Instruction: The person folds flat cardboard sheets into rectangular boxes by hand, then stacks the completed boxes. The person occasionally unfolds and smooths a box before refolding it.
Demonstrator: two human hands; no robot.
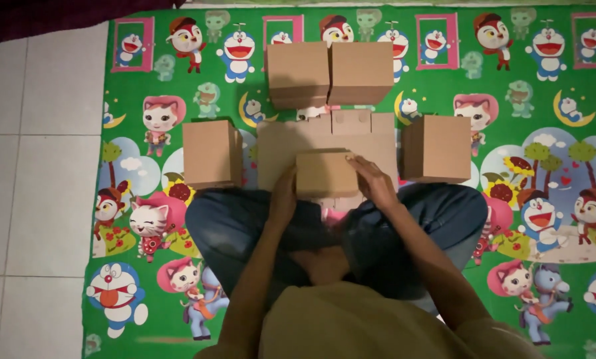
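Hands work a small box (324, 174) at the mat's (444, 319) near-centre, just ahead of the crossed legs. Left hand (283, 199) grips the box's left side, fingers wrapped on it, prob. to steady it. Right hand (372, 181) lies over the box's top right corner, fingers curled onto the top, pressing a flap down as far as I can tell. Box sits on a flat cardboard sheet (281, 149) w/ tabs along its far edge, which gives a firm base on the soft mat.

Finished-looking boxes ring the work spot: box pair (329, 73) touching side by side toward the mat's far edge, left box (209, 154) and right box (436, 148) apart on either side, all within arm's reach. Tile floor (38, 166) runs beyond the mat's left edge. Whether the small box is fully closed can't be told; hands cover its sides.
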